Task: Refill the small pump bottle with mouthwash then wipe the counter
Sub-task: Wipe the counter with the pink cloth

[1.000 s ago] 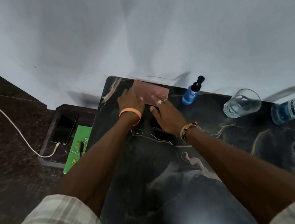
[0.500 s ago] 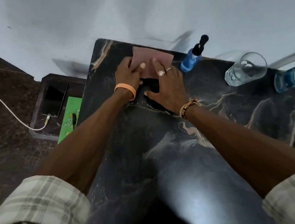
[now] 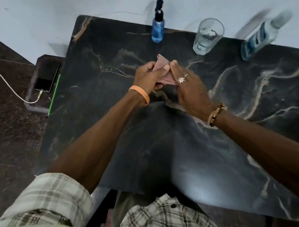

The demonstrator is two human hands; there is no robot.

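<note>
Two hands meet on one small pinkish cloth (image 3: 161,65), held up off the dark marble counter (image 3: 247,136), on the person's side of the small pump bottle (image 3: 158,29) and apart from it. The left hand (image 3: 147,78) grips the cloth, thumb laid across its face and fingers curled behind. The right hand (image 3: 190,88) has its fingers against the cloth's other edge, but its thumb is hidden, so I cannot tell whether it pinches or only steadies.

The cloth looks thin, light and limp: it creases into a peak between the hands and will sag wherever it is not held. It should bunch easily, so my judgement is that it is best folded into a pad and pressed flat under the palm and fingers for wiping, not dragged by a corner.

The pump bottle stands upright by the wall, blue liquid showing through it, black pump head on. It is probably light plastic and narrow-based, so easy to tip; if it must be moved aside, take it round the body, not the pump. A clear glass (image 3: 207,36) stands to the pump bottle's right in this view, and the large mouthwash bottle (image 3: 262,35) beyond that; the glass is the fragile one, and the polished stone looks slick, so a careless sweep could send it sliding. The refill seems done; wiping remains.
</note>
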